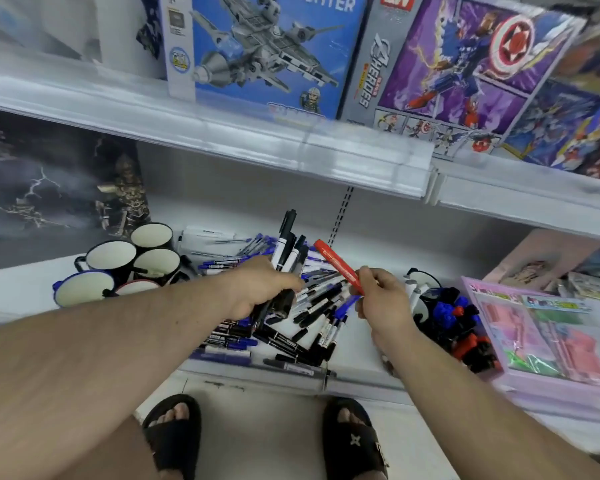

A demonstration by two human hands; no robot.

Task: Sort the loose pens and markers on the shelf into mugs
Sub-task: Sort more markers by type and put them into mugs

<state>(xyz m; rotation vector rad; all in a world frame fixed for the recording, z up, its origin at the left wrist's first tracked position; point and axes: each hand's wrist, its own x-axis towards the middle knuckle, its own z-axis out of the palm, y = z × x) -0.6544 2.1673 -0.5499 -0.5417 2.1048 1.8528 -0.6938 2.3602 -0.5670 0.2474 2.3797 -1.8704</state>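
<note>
Empty mugs (111, 259) cluster at nine o'clock on the shelf. Left hand (257, 289), nearer them, clutches a bundle of black markers (288, 251) pointing twelve. Right hand (378, 296) pinches a red marker (338, 266), axis slanting toward ten o'clock, over the pile.

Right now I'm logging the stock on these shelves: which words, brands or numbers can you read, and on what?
"FIGHTER", first letters cut off: top of the blue jet box.
"LW": red logo on the purple robot box.
"HEROES": running down that box's grey left strip.
Small print on the loose pens and markers: too small to read.
Red marker in the right hand: label blurred.
Pink packet: print blurred.
</note>
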